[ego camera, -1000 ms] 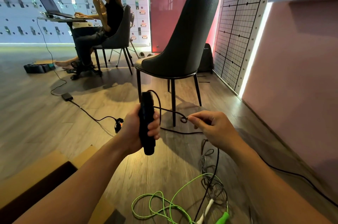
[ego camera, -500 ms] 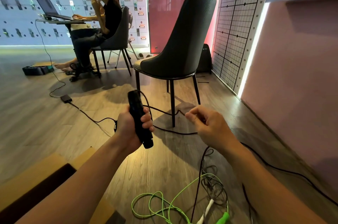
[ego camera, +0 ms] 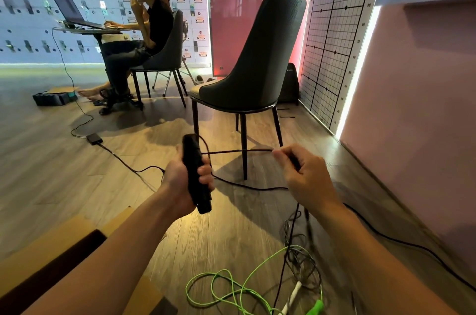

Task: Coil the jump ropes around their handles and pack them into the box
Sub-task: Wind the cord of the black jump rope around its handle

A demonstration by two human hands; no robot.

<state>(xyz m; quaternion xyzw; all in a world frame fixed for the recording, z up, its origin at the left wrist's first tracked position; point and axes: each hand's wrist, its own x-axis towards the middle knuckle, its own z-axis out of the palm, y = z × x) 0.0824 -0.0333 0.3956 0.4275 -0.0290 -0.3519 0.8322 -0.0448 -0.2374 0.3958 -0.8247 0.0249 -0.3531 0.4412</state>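
Observation:
My left hand grips the black jump rope handles, held roughly upright with the top tilted left. A black rope runs taut from the handles' top rightward to my right hand, which pinches it; the rest hangs down past my right wrist to the floor. A green jump rope lies in loose loops on the floor at the bottom, tangled with a grey rope and a white and green handle. The open cardboard box sits at the lower left, partly behind my left arm.
A dark chair stands just beyond my hands, its legs near the rope. A seated person works at a laptop at the far left. A power cable and adapter cross the wooden floor. A pink wall bounds the right side.
My right hand has moved right and away from the handles, pulling the black rope straight and taut. The small loop near my fingers is gone. The handles tilted slightly left.

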